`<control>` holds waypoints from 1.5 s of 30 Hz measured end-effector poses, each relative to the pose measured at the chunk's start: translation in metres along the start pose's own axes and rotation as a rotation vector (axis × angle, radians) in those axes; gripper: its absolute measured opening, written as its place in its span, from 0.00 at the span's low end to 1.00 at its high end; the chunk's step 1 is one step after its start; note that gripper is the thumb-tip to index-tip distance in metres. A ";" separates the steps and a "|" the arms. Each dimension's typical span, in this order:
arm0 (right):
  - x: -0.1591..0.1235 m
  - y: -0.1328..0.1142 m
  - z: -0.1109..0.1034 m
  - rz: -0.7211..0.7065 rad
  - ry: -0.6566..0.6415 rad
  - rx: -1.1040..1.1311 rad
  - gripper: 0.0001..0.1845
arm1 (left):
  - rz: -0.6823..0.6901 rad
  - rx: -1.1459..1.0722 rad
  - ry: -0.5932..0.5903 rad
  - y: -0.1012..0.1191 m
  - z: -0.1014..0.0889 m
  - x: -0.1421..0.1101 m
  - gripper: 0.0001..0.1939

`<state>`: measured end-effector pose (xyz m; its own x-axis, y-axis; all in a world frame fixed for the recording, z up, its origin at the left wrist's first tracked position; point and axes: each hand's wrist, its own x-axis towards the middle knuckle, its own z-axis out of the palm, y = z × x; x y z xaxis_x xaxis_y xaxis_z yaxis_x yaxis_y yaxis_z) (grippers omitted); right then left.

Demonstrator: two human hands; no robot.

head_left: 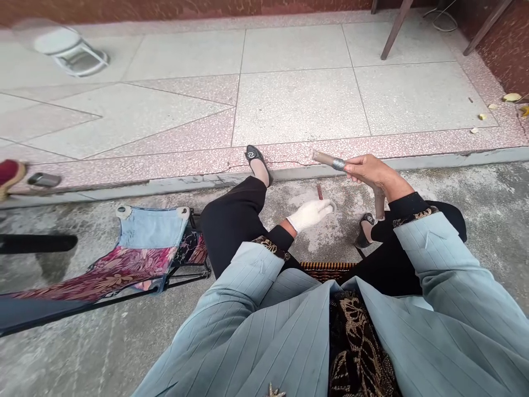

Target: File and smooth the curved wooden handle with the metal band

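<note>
My right hand (pixel 370 172) is bare and closed, its fingertips pinching a short brownish rod (pixel 322 158). Silver wire or thread (pixel 339 164) is wound around the rod beside the fingers. A fine strand seems to hang below the winding. Lower and to the left, my left hand (pixel 308 215) wears a white knit glove and has its fingers curled. A thin reddish-brown stick (pixel 319 192) sticks up from behind the glove, seemingly gripped in it. A pale ring-like shape (pixel 333 206) shows at the gloved fingertips; I cannot make out what it is. The hands are apart.
A raised terrazzo step (pixel 301 105) runs across in front of my knees. To my left stands a folding chair (pixel 152 231) with patterned fabric. Further off are a white stool (pixel 76 52), a metal cup (pixel 43 180) and wooden legs (pixel 397 30) of furniture.
</note>
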<state>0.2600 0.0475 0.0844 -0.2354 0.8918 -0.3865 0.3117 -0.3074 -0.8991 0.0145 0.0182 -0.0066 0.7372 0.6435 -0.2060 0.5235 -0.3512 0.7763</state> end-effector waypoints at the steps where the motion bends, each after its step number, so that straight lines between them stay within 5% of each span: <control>1: 0.002 0.000 -0.001 0.014 0.065 -0.034 0.19 | -0.002 0.069 -0.034 0.003 0.000 -0.001 0.18; 5: 0.013 0.004 0.000 0.102 0.167 -0.553 0.17 | 0.023 0.314 -0.062 0.012 -0.003 -0.003 0.18; 10: 0.019 0.009 0.015 0.151 0.018 -1.044 0.16 | -0.011 0.481 0.020 0.010 -0.013 -0.005 0.18; 14: 0.015 0.009 0.024 0.233 -0.275 -1.067 0.11 | -0.102 0.482 0.098 0.003 -0.022 -0.005 0.19; 19: 0.005 0.003 0.019 0.136 -0.684 -0.617 0.14 | -0.160 0.317 0.143 -0.004 -0.025 -0.002 0.20; 22: -0.001 -0.002 0.011 0.016 -0.609 -0.330 0.23 | -0.116 0.164 0.107 -0.008 -0.018 -0.001 0.22; 27: -0.004 -0.001 0.008 0.005 -0.203 0.069 0.20 | -0.040 0.104 0.079 -0.009 -0.007 -0.002 0.19; 30: 0.004 0.005 0.010 0.038 -0.018 0.058 0.17 | -0.017 0.183 0.002 -0.004 -0.005 -0.004 0.18; 33: 0.012 0.010 0.011 0.079 0.079 -0.185 0.19 | -0.005 0.322 -0.049 0.001 -0.004 -0.005 0.19; 39: 0.014 0.003 0.019 0.157 -0.044 -1.007 0.16 | -0.021 0.612 -0.075 0.011 -0.003 -0.007 0.21; 45: 0.008 0.007 0.027 0.265 -0.414 -1.056 0.09 | -0.011 0.633 -0.021 0.011 -0.011 -0.010 0.19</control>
<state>0.2359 0.0437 0.0692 -0.2696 0.6048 -0.7493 0.9620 0.1350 -0.2372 0.0082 0.0155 0.0106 0.7350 0.6384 -0.2286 0.6778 -0.6827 0.2729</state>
